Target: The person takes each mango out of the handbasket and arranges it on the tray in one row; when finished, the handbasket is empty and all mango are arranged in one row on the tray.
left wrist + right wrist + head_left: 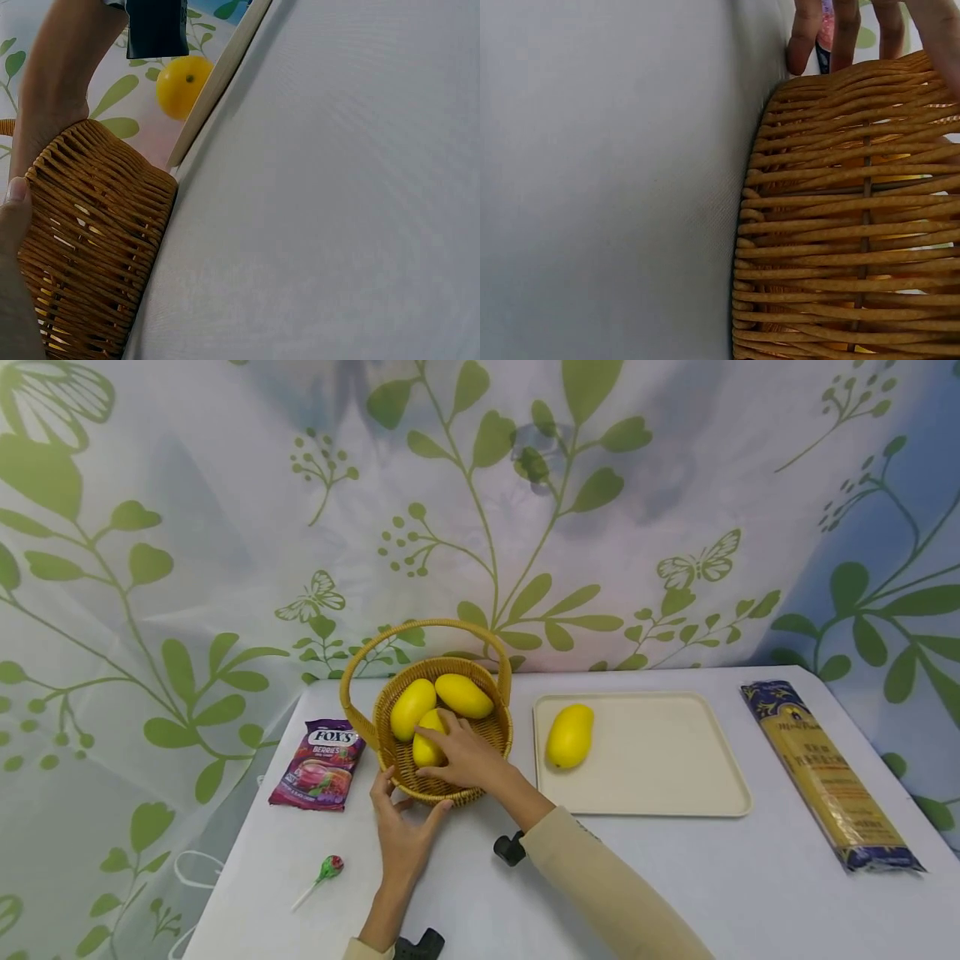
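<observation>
A woven basket with a tall arched handle holds three yellow mangoes. My right hand reaches inside and grips the nearest mango, its fingers over the fruit's top. Behind that one lie two others, a left mango and a right mango. My left hand holds the basket's near left side, thumb at the front and fingers along the outer wall. In the left wrist view the thumb lies at the rim of the basket. The wickerwork hides the right hand's fingertips in the right wrist view.
Right of the basket, a cream tray bears one mango. A long pasta packet lies at the far right. On the left are a purple candy bag and a lollipop. A patterned curtain hangs behind the table.
</observation>
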A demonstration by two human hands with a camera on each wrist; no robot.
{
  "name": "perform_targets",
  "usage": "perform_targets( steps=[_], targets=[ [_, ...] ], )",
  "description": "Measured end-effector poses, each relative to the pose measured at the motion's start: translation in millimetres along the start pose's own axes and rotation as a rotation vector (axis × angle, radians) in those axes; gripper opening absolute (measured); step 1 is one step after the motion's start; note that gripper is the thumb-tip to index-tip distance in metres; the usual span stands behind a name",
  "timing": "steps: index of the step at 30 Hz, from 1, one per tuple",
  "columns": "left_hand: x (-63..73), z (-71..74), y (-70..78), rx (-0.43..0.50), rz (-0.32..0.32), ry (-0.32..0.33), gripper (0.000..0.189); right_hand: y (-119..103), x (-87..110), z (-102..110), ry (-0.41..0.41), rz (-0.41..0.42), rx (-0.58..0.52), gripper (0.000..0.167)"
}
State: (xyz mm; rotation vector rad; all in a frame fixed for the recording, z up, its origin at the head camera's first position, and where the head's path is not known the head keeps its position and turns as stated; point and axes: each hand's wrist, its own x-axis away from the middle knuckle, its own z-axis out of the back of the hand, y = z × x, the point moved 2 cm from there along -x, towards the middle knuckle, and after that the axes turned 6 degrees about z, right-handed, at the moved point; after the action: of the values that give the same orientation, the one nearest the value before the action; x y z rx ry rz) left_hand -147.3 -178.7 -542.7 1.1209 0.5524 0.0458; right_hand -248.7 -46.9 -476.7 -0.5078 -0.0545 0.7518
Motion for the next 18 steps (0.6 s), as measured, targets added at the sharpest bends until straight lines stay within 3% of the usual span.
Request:
perform_targets(
  steps=[10,18],
  targets=[
    [0.8,0.9,0.9,0.006,0.002,0.004,0.095,-2.0,4.1,5.7,0.04,0.018,-0.082,0.044],
    [0.9,-1.7,-1.5,-0.007,-0.007,0.029,0.096,-1.1,6.9,5.4,0.087,0.056,-0.09,0.038]
  ],
)
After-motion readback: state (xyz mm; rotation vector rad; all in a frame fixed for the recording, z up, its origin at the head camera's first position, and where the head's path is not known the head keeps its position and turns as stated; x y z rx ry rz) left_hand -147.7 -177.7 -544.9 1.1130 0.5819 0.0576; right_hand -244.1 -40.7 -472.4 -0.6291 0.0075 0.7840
